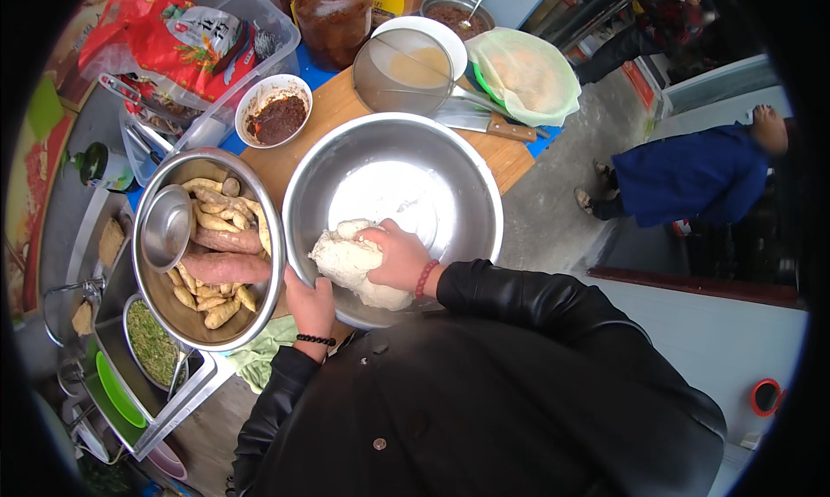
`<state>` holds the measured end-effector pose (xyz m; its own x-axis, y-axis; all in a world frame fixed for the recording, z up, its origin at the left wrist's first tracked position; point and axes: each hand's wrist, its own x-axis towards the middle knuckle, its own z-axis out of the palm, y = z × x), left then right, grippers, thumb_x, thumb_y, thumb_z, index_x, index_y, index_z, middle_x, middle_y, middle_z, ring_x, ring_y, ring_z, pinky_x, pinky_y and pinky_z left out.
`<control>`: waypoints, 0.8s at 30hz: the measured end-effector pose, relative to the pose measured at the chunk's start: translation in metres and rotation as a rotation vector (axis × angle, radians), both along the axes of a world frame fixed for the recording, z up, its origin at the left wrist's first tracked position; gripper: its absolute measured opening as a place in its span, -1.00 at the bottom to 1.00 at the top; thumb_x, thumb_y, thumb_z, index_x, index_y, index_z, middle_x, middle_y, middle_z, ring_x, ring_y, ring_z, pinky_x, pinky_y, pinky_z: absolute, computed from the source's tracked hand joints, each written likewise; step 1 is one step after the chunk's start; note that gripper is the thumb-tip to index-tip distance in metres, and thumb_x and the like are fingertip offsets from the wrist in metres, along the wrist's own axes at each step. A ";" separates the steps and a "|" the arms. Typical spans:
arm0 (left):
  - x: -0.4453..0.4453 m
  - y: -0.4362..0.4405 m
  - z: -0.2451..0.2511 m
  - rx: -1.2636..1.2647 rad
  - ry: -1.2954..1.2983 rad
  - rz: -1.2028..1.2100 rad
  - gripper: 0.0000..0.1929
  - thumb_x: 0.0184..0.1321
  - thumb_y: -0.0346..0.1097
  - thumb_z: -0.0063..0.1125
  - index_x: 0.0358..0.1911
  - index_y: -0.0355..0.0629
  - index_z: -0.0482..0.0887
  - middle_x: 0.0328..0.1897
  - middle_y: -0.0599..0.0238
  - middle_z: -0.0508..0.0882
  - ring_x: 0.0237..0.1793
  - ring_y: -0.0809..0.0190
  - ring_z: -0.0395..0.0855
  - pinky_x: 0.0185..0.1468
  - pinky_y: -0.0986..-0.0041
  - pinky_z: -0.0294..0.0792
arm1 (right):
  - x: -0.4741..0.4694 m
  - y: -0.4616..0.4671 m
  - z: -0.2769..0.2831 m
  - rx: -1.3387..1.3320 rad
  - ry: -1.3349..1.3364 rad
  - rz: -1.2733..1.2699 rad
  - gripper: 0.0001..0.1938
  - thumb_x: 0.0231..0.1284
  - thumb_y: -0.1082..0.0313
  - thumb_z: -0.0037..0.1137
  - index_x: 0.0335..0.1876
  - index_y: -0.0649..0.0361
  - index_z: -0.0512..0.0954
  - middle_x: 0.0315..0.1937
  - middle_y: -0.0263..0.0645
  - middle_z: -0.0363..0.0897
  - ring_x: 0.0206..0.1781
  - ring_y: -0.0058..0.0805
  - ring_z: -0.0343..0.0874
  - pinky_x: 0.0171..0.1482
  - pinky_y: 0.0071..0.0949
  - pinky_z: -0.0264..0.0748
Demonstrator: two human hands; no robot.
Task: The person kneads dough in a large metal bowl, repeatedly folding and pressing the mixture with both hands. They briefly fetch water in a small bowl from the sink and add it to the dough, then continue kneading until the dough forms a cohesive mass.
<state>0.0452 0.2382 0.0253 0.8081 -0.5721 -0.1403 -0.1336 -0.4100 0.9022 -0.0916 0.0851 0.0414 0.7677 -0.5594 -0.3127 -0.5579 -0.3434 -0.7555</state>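
Observation:
A large stainless steel bowl (454, 166) stands before me with a lump of pale dough (347, 260) in its near left part. My right hand (402, 257), a red bead bracelet at its wrist, grips the dough from the right. My left hand (310, 302), with a dark bead bracelet, holds the near left rim of this bowl. Against the left side sits a metal basin (243, 338) of sweet potatoes (227, 268) and smaller yellowish roots, with a small metal bowl (167, 228) inside it.
Behind the steel bowl lie a knife (509, 129), a mesh strainer (402, 72) and a cloth-covered green bowl (525, 75) on a wooden board (512, 163). A bowl of dark red paste (275, 111) is at back left, a sink (188, 393) at lower left. Two people are at the right.

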 end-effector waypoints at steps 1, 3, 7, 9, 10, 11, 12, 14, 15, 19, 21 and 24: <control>0.001 0.000 -0.001 0.008 0.016 -0.011 -0.32 0.06 -0.55 0.03 0.36 -0.48 0.24 0.15 -0.29 0.59 0.15 -0.15 0.62 0.26 0.24 0.39 | 0.004 -0.001 -0.004 0.026 -0.016 -0.039 -0.40 -0.17 0.24 0.35 0.18 -0.03 0.60 0.02 -0.02 0.45 0.00 0.02 0.61 0.12 -0.20 0.56; 0.003 0.003 -0.002 -0.047 0.007 -0.026 -0.31 0.06 -0.54 0.04 0.36 -0.48 0.24 0.15 -0.30 0.59 0.14 -0.16 0.62 0.26 0.24 0.39 | 0.007 -0.001 -0.008 0.040 -0.083 -0.123 -0.42 -0.16 0.25 0.35 0.16 -0.01 0.61 0.02 -0.04 0.46 0.02 -0.02 0.60 0.12 -0.23 0.55; 0.003 0.005 -0.007 -0.073 -0.003 -0.026 -0.32 0.06 -0.50 0.09 0.34 -0.47 0.26 0.04 -0.26 0.65 0.05 -0.17 0.67 0.18 0.21 0.44 | -0.002 -0.019 0.005 -0.044 -0.152 -0.310 -0.42 -0.15 0.28 0.37 0.17 0.02 0.62 0.01 -0.07 0.47 0.05 -0.08 0.58 0.13 -0.28 0.55; 0.004 0.007 -0.008 0.007 0.027 -0.035 -0.32 0.06 -0.49 0.10 0.34 -0.46 0.26 0.01 -0.25 0.66 0.03 -0.17 0.68 0.15 0.20 0.45 | -0.012 -0.043 0.019 -0.140 -0.120 -0.368 -0.41 -0.13 0.30 0.36 0.19 0.02 0.61 0.02 -0.07 0.47 0.05 -0.07 0.58 0.13 -0.28 0.56; 0.004 0.007 -0.008 0.003 0.038 -0.042 -0.33 0.07 -0.48 0.10 0.33 -0.46 0.26 -0.01 -0.24 0.67 0.02 -0.17 0.69 0.13 0.20 0.46 | -0.018 -0.057 0.026 -0.300 -0.074 -0.342 -0.43 -0.13 0.31 0.36 0.17 0.01 0.61 0.01 -0.06 0.45 0.01 -0.02 0.59 0.09 -0.23 0.57; 0.005 0.007 -0.007 0.042 0.025 -0.043 -0.32 0.07 -0.48 0.11 0.34 -0.46 0.25 -0.01 -0.24 0.67 0.02 -0.18 0.69 0.13 0.20 0.46 | -0.022 -0.072 0.031 -0.438 -0.071 -0.289 -0.44 -0.12 0.31 0.36 0.16 -0.02 0.62 -0.02 -0.05 0.44 -0.05 0.02 0.61 0.04 -0.17 0.59; 0.004 0.007 -0.007 0.057 0.016 -0.044 -0.32 0.07 -0.48 0.11 0.34 -0.45 0.25 -0.01 -0.24 0.67 0.02 -0.18 0.68 0.12 0.19 0.46 | -0.024 -0.086 0.033 -0.561 -0.025 -0.244 -0.45 -0.12 0.30 0.38 0.15 -0.05 0.62 -0.04 -0.05 0.44 -0.09 0.02 0.62 0.02 -0.14 0.59; 0.003 0.006 -0.006 0.053 0.009 -0.041 -0.32 0.08 -0.48 0.11 0.34 -0.45 0.23 -0.01 -0.25 0.67 0.02 -0.20 0.68 0.12 0.18 0.47 | -0.026 -0.109 0.032 -0.544 0.096 -0.161 -0.46 -0.12 0.30 0.38 0.14 -0.07 0.65 -0.03 -0.06 0.45 -0.06 0.00 0.63 0.07 -0.16 0.58; 0.002 0.004 -0.005 0.033 0.012 -0.034 -0.31 0.07 -0.48 0.11 0.35 -0.45 0.22 -0.01 -0.26 0.67 0.02 -0.22 0.68 0.12 0.18 0.47 | -0.027 -0.116 0.031 -0.499 0.113 -0.126 -0.47 -0.12 0.31 0.38 0.13 -0.07 0.66 -0.04 -0.05 0.47 -0.05 -0.01 0.63 0.09 -0.18 0.57; -0.001 0.002 -0.005 0.020 -0.006 -0.014 -0.30 0.07 -0.48 0.10 0.35 -0.48 0.21 0.01 -0.31 0.65 0.03 -0.26 0.66 0.13 0.16 0.46 | -0.013 -0.102 0.020 -0.218 0.019 -0.152 -0.45 -0.15 0.26 0.37 0.13 -0.08 0.68 -0.08 -0.03 0.53 0.00 -0.04 0.62 0.14 -0.25 0.55; 0.000 0.003 -0.005 0.074 -0.014 -0.021 -0.30 0.06 -0.49 0.09 0.34 -0.50 0.20 0.02 -0.34 0.63 0.04 -0.27 0.65 0.15 0.16 0.45 | 0.003 -0.072 0.014 -0.194 0.010 -0.013 -0.44 -0.17 0.24 0.37 0.14 -0.08 0.67 -0.06 -0.02 0.53 0.01 -0.02 0.62 0.13 -0.24 0.55; 0.001 0.006 -0.006 0.068 -0.042 -0.022 -0.29 0.06 -0.49 0.09 0.35 -0.53 0.19 0.04 -0.38 0.61 0.07 -0.28 0.63 0.19 0.16 0.42 | 0.025 -0.016 0.007 -0.189 -0.044 0.122 -0.43 -0.17 0.25 0.34 0.15 -0.08 0.66 -0.02 -0.01 0.52 0.01 0.00 0.61 0.13 -0.22 0.56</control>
<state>0.0461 0.2443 0.0195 0.8014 -0.5801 -0.1459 -0.1803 -0.4668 0.8658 -0.0665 0.0687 0.0483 0.8437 -0.5072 -0.1761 -0.4717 -0.5437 -0.6941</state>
